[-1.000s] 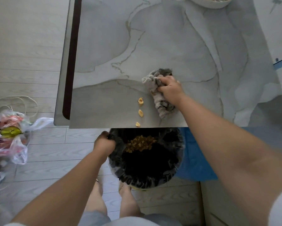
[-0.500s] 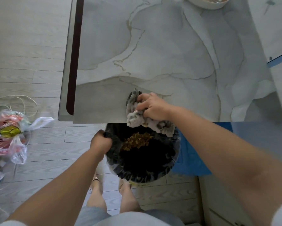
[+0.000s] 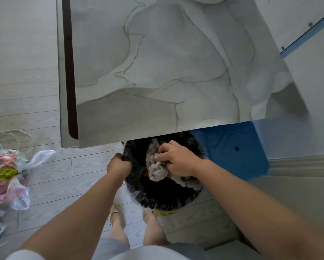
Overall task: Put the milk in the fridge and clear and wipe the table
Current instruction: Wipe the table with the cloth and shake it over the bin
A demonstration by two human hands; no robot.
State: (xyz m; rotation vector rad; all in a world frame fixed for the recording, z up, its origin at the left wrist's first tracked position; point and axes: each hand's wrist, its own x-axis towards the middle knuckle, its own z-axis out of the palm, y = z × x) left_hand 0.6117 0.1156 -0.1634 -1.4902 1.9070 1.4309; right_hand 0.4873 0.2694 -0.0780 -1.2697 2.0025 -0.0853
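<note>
A marble-patterned table fills the upper middle of the head view. Just below its near edge stands a bin lined with a black bag. My left hand grips the bin's left rim. My right hand holds a crumpled grey cloth over the bin's opening, off the table. The scraps inside the bin are mostly hidden by the cloth. No milk is in view.
A white bowl's edge shows at the table's far end. A clear plastic bag with colourful contents lies on the wooden floor at left. A blue seat sits right of the bin. My feet stand below the bin.
My right hand swept the cloth toward me across the table, pushing the yellow scraps off the edge into the bin. The cloth is now over the bin. My left hand stayed on the rim.
</note>
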